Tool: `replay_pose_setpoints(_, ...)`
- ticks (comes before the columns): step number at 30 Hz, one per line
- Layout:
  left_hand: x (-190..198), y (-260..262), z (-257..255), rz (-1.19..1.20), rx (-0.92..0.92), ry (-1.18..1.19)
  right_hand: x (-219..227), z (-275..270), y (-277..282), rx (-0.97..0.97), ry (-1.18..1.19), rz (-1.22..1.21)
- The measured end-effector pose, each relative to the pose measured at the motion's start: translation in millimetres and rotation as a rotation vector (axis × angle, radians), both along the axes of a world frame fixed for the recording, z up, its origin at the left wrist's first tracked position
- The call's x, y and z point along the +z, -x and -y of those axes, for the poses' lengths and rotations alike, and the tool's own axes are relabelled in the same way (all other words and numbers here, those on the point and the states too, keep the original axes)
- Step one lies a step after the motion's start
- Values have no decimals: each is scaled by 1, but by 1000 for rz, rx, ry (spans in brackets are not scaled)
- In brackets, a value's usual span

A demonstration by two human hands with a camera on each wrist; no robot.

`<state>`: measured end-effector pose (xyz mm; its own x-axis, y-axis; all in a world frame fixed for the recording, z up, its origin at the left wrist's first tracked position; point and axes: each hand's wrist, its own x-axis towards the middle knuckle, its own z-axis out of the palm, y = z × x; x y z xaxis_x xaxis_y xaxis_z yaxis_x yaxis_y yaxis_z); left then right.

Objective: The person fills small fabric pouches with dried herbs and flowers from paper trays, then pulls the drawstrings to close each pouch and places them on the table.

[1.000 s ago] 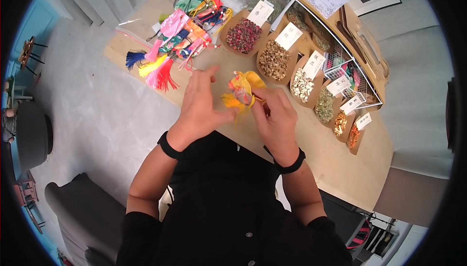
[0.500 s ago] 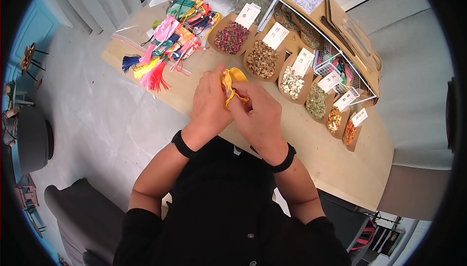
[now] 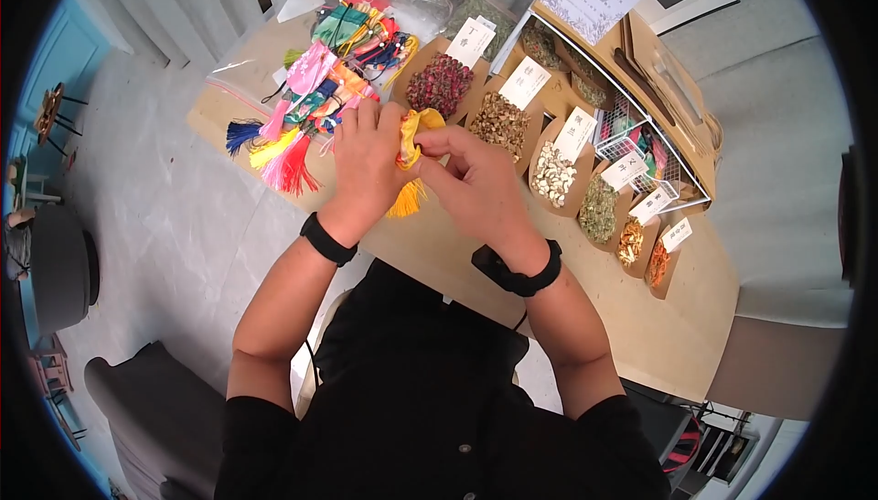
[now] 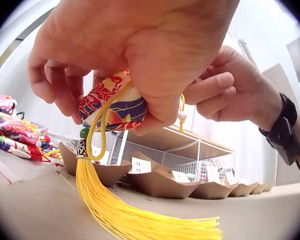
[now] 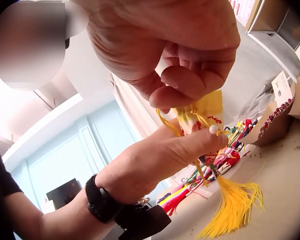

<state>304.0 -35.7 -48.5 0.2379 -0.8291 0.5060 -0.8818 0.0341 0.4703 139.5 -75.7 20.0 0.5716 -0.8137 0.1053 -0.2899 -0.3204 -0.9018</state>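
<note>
My left hand (image 3: 364, 160) grips the body of a small yellow drawstring pouch (image 3: 419, 125) over the table. In the left wrist view the pouch (image 4: 122, 107) shows red, cream and blue patterned cloth between thumb and fingers. Below it hang a looped yellow cord (image 4: 94, 132), a green bead (image 4: 84, 133) and a long yellow tassel (image 4: 135, 205). My right hand (image 3: 480, 184) is at the pouch's gathered yellow top, its thumb and fingertips pinching there. A thin cord with a white bead (image 5: 213, 129) dangles by the left thumb in the right wrist view. The pouch's inside is hidden.
Just beyond the left hand lies a pile of colourful tasselled pouches (image 3: 315, 84) on a plastic bag. Labelled paper trays of dried rosebuds (image 3: 439, 81), brown pieces (image 3: 498, 123) and other dried herbs line the table's far side. Behind them stands a rack (image 3: 640, 120) with wire baskets.
Both hands have moved left with the pouch, closer to the pile. The left hand, open beside the pouch a second ago, now grips its body, while the right hand works at its top.
</note>
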Motion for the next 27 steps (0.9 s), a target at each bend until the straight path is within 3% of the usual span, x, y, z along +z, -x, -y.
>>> replay_pose_setpoints(4, 0, -15, 6, -80, -12, -91, -5, 36, 1, -77, -20, 56)
replay_pose_setpoints(8, 2, -25, 13, -96, -8, -177, -8, 87, -2, -99, 373, -220)
replay_pose_setpoints(11, 3, -30, 24, -98, -7, -228, -25, 118, -12, -6, 507, -367)
replay_pose_setpoints(14, 10, -33, 31, -71, 9, -285, -12, 120, -25, 50, 531, -628)
replay_pose_setpoints(20, 4, -40, 42, -94, -31, -232, -30, 133, -44, 57, 498, -836)
replay_pose_setpoints(27, -9, -34, 48, -72, 23, -191, -53, 143, -46, 64, 448, -689)
